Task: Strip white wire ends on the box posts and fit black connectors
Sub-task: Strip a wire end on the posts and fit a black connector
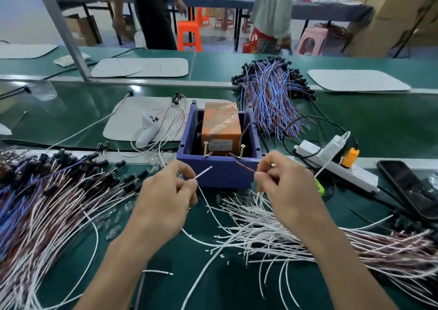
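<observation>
The box [225,174] stands just ahead of both hands, its two posts [205,149] upright at the near rim. A heap [59,191] of wires with black connectors [120,163] crowds the left, loose white wires [260,233] crowd the right, and a power strip [336,167] lies beyond. Bare green surface [237,290] shows between the forearms. The left hand [166,198] pinches a white wire [203,172], its end pointing up toward the box. The right hand [284,186] pinches a brown strand [245,167], its tip near the right post; whether it touches the box I cannot tell.
</observation>
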A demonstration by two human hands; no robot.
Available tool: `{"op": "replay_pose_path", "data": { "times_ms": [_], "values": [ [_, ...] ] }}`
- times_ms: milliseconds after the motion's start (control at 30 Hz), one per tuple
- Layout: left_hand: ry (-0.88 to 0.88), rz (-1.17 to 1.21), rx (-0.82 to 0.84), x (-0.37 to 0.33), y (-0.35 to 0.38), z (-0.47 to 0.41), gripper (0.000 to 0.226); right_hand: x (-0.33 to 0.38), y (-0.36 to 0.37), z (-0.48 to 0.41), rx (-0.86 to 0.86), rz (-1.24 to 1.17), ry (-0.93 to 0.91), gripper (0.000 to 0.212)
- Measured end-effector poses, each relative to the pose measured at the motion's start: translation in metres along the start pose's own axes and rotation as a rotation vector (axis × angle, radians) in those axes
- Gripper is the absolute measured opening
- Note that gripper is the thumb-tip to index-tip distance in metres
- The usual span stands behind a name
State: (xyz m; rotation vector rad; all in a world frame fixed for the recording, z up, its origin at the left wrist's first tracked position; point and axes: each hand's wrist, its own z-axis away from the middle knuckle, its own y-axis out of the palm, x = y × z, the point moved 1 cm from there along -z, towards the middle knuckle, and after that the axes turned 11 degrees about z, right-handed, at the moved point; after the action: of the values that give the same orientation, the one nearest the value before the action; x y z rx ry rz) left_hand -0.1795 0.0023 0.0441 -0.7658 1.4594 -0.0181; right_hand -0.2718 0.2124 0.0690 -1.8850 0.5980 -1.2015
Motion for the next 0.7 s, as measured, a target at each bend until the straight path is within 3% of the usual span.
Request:
{"op": "replay_pose_path", "data": {
  "times_ms": [233,700],
  "values": [
    [0.013,0.063,-0.211,-0.012,0.0,-0.013,0.019,0.0,-0.005,-0.014,-0.061,0.007,-0.042,0.021],
    [0.057,-0.058,-0.358,-0.001,0.004,-0.022,0.016,-0.008,-0.003,-0.023,-0.103,-0.018,-0.053,0.018]
  ]
}}
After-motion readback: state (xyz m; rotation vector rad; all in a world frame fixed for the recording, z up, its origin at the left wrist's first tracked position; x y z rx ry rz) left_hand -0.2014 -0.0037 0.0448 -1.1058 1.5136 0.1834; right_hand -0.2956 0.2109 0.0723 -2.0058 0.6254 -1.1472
